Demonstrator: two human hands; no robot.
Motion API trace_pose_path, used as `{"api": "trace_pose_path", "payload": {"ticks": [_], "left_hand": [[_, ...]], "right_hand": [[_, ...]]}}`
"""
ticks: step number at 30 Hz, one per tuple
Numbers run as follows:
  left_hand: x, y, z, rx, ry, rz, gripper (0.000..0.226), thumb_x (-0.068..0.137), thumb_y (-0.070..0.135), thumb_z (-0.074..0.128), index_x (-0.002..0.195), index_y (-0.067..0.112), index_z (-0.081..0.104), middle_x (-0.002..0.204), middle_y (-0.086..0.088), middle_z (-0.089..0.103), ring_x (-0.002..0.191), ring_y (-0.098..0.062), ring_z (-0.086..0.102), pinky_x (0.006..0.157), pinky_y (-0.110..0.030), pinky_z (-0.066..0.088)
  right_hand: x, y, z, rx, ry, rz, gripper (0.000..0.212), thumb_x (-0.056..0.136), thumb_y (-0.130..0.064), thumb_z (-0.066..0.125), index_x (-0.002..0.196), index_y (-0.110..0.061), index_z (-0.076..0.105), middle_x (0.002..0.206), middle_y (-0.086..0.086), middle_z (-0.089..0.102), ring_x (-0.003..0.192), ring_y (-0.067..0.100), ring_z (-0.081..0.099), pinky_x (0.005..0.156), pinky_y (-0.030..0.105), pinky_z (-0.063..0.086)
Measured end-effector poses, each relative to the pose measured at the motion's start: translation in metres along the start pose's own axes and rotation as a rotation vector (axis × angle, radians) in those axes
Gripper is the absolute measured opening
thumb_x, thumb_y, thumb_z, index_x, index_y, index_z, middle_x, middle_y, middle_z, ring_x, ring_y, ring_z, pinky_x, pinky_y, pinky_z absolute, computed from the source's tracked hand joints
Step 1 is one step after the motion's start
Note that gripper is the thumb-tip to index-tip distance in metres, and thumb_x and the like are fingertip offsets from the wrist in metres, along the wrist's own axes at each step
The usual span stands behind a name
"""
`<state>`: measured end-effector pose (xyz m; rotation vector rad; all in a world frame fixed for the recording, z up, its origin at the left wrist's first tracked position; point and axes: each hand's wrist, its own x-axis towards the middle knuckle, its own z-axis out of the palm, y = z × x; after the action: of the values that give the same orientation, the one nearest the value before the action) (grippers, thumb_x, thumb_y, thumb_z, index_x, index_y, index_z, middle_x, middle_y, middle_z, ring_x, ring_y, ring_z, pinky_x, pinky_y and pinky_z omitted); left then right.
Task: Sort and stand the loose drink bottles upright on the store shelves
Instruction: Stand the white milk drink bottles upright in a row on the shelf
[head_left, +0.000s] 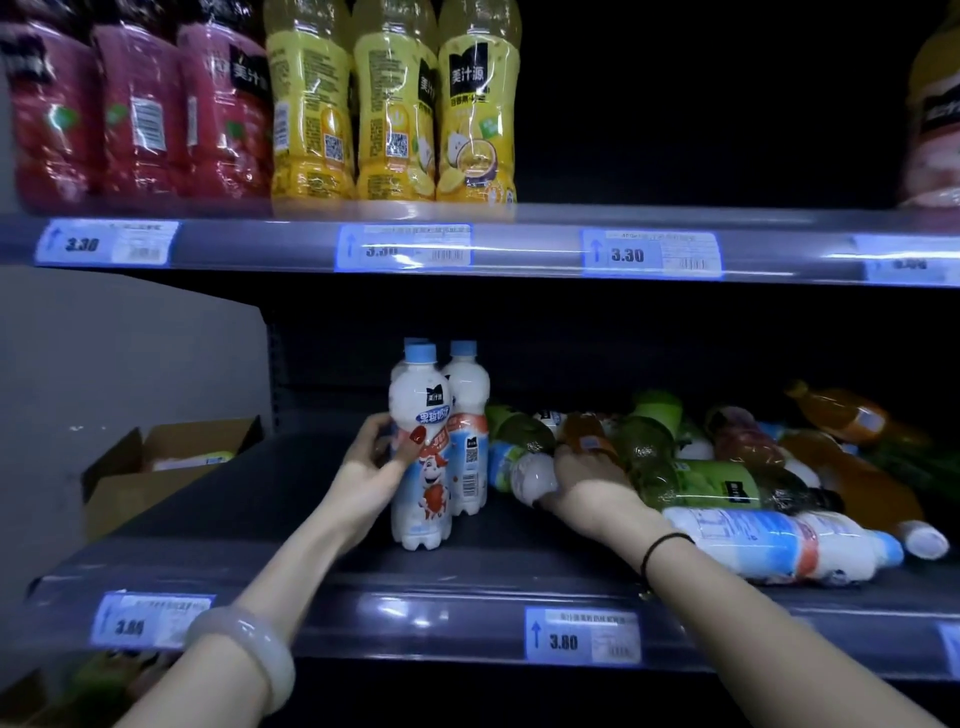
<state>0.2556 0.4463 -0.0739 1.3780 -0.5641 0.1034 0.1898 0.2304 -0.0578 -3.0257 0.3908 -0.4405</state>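
My left hand (376, 454) grips an upright white milk-drink bottle (421, 493) with a blue cap, standing on the lower shelf (270, 519). Two more white bottles (467, 431) stand just behind it. My right hand (587, 478) curls over a white bottle lying on its side (530, 475) at the left end of a heap of loose bottles (727, 457). The heap holds green, orange and white bottles, all lying down. Another white bottle (779, 540) lies at the shelf front, right of my right wrist.
The upper shelf (519, 244) carries upright red bottles (140, 109) and yellow bottles (395, 104), with dark open space to their right. An open cardboard box (156, 467) sits left of the lower shelf. Price tags (582, 636) line the shelf edges.
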Motion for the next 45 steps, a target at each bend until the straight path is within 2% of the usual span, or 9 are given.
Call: {"api": "trace_pose_path", "payload": {"ticks": [8, 12, 16, 19, 25, 30, 37, 42, 45], "left_hand": [[0.006, 0.003, -0.007, -0.105, -0.074, -0.092, 0.048, 0.060, 0.002, 0.072, 0.104, 0.016, 0.060, 0.096, -0.004, 0.071, 0.093, -0.025, 0.067, 0.076, -0.036, 0.056], [0.008, 0.010, -0.008, -0.067, -0.110, -0.160, 0.054, 0.059, 0.004, 0.074, 0.110, 0.017, 0.058, 0.104, -0.008, 0.068, 0.094, -0.024, 0.067, 0.076, -0.034, 0.054], [0.007, 0.011, -0.007, -0.020, -0.113, -0.169, 0.052, 0.072, -0.001, 0.074, 0.117, 0.019, 0.055, 0.110, -0.007, 0.068, 0.098, -0.022, 0.067, 0.076, -0.035, 0.055], [0.006, 0.013, -0.012, -0.019, -0.132, -0.198, 0.050, 0.071, 0.001, 0.075, 0.110, 0.026, 0.058, 0.108, -0.003, 0.068, 0.097, -0.022, 0.066, 0.074, -0.038, 0.054], [0.009, 0.011, -0.015, -0.047, -0.115, -0.204, 0.053, 0.069, -0.001, 0.073, 0.113, 0.024, 0.058, 0.110, -0.005, 0.067, 0.100, -0.025, 0.064, 0.077, -0.041, 0.053], [0.002, 0.003, -0.013, -0.100, -0.075, -0.148, 0.043, 0.077, -0.006, 0.065, 0.106, 0.024, 0.056, 0.106, -0.006, 0.065, 0.097, -0.022, 0.063, 0.083, -0.036, 0.051], [-0.004, -0.001, -0.007, -0.020, 0.001, -0.118, 0.032, 0.080, -0.002, 0.064, 0.099, 0.022, 0.055, 0.114, -0.016, 0.062, 0.097, -0.022, 0.062, 0.079, -0.033, 0.050], [-0.031, 0.013, 0.022, 0.462, 0.457, 0.268, 0.068, 0.070, 0.016, 0.078, 0.126, 0.011, 0.039, 0.132, -0.013, 0.038, 0.122, -0.024, 0.040, 0.099, -0.037, 0.041], [-0.049, 0.030, 0.075, 0.553, 0.291, 0.637, 0.048, 0.070, 0.029, 0.070, 0.109, 0.012, 0.049, 0.112, -0.011, 0.047, 0.107, -0.022, 0.046, 0.092, -0.029, 0.040]], "right_hand": [[-0.012, -0.021, -0.080, 0.730, 0.620, 0.056, 0.033, 0.078, -0.044, 0.062, 0.076, -0.011, 0.065, 0.081, 0.013, 0.070, 0.084, 0.035, 0.064, 0.071, 0.037, 0.049], [0.003, -0.037, -0.088, 0.783, 0.510, 0.206, 0.041, 0.074, -0.053, 0.064, 0.094, -0.018, 0.071, 0.104, 0.009, 0.071, 0.101, 0.032, 0.063, 0.076, 0.031, 0.045], [-0.001, -0.041, -0.061, 1.040, 0.343, 0.073, 0.059, 0.069, -0.069, 0.061, 0.101, -0.019, 0.061, 0.110, 0.009, 0.066, 0.094, 0.018, 0.061, 0.079, 0.030, 0.049], [-0.027, -0.027, -0.030, 1.111, -0.090, -0.055, 0.054, 0.078, -0.027, 0.074, 0.123, -0.021, 0.044, 0.116, -0.004, 0.061, 0.098, 0.007, 0.059, 0.081, 0.020, 0.053], [-0.013, -0.049, 0.017, 1.255, -0.020, -0.159, 0.055, 0.079, -0.002, 0.071, 0.123, -0.010, 0.039, 0.113, 0.003, 0.059, 0.092, -0.001, 0.059, 0.071, 0.008, 0.052], [-0.004, -0.065, 0.030, 1.284, 0.004, -0.189, 0.057, 0.087, -0.011, 0.064, 0.130, -0.013, 0.026, 0.127, 0.008, 0.051, 0.110, 0.011, 0.055, 0.071, 0.007, 0.051], [-0.007, -0.063, 0.035, 1.120, 0.041, -0.087, 0.059, 0.082, -0.036, 0.068, 0.124, -0.019, 0.030, 0.132, 0.012, 0.045, 0.121, 0.020, 0.049, 0.100, 0.039, 0.047], [-0.035, -0.029, 0.011, 0.911, 0.217, -0.128, 0.054, 0.081, -0.043, 0.064, 0.125, -0.014, 0.051, 0.120, 0.010, 0.059, 0.114, 0.023, 0.056, 0.099, 0.040, 0.047], [-0.053, 0.022, -0.016, 0.710, 0.501, -0.058, 0.025, 0.086, -0.014, 0.059, 0.110, -0.006, 0.062, 0.110, 0.016, 0.062, 0.106, 0.028, 0.057, 0.095, 0.032, 0.042]]}}
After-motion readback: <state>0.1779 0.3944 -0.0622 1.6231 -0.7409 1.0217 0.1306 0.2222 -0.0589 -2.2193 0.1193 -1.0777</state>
